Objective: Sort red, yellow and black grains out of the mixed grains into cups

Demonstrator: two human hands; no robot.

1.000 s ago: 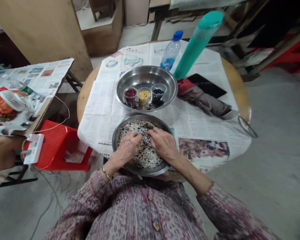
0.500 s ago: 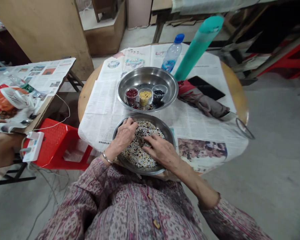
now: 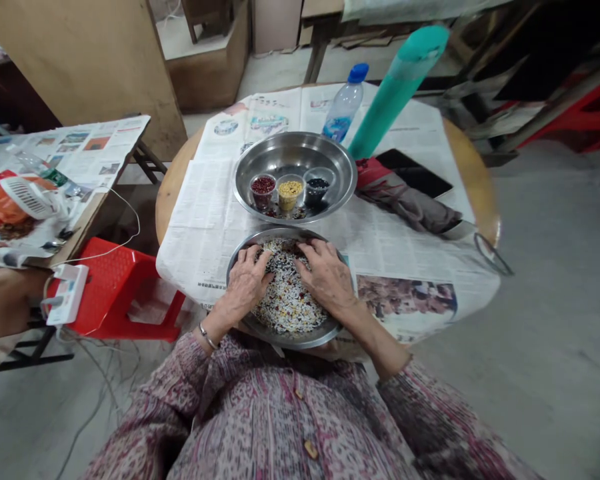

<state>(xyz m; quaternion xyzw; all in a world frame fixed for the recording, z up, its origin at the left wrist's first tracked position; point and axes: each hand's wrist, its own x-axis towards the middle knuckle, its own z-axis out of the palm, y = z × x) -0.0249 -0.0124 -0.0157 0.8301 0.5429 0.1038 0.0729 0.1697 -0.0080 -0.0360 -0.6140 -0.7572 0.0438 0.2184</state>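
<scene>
Your left hand [image 3: 247,283] and right hand [image 3: 326,277] were spread; white, yellow and dark-red grain mix [image 3: 289,297] lay between them, about equally near, in a round silvery metal bowl [image 3: 325,335], just below frame centre.

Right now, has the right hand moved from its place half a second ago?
Yes: the right hand has moved forward, closer to the far metal basin.

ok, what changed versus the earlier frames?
Since one second ago, the left hand moved left, away from the right hand. Over the last half-second the right hand shifted toward the far rim of the round steel bowl of multicoloured grains. No pickup or release shows. The wide steel basin with three clear plastic cups stayed put.
</scene>
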